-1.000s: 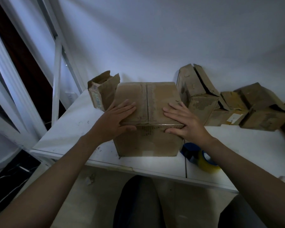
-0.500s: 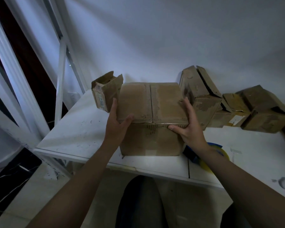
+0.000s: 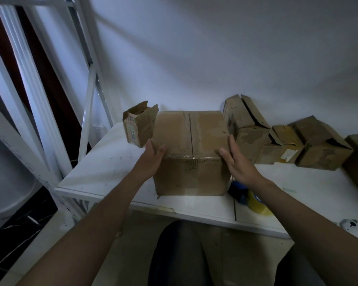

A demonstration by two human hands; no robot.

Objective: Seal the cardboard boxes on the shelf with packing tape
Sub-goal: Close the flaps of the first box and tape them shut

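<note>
A large brown cardboard box [image 3: 191, 153] stands near the front edge of the white shelf [image 3: 103, 168], its top flaps closed along a centre seam. My left hand [image 3: 152, 159] lies flat against the box's left side, thumb on the top corner. At the right side my right hand [image 3: 236, 162] has straight fingers against the wall and its thumb at the top edge. A blue tape dispenser with a yellowish roll [image 3: 250, 200] lies on the shelf under my right wrist.
A small open box [image 3: 137, 125] stands just left of the big one. Several more worn boxes [image 3: 248, 129] line the wall to the right. White shelf posts [image 3: 87, 114] rise at the left. My dark trouser legs are below the shelf edge.
Both hands slid off the box's top, where they pressed the flaps, down to its left and right sides. The view has tilted up slightly.
</note>
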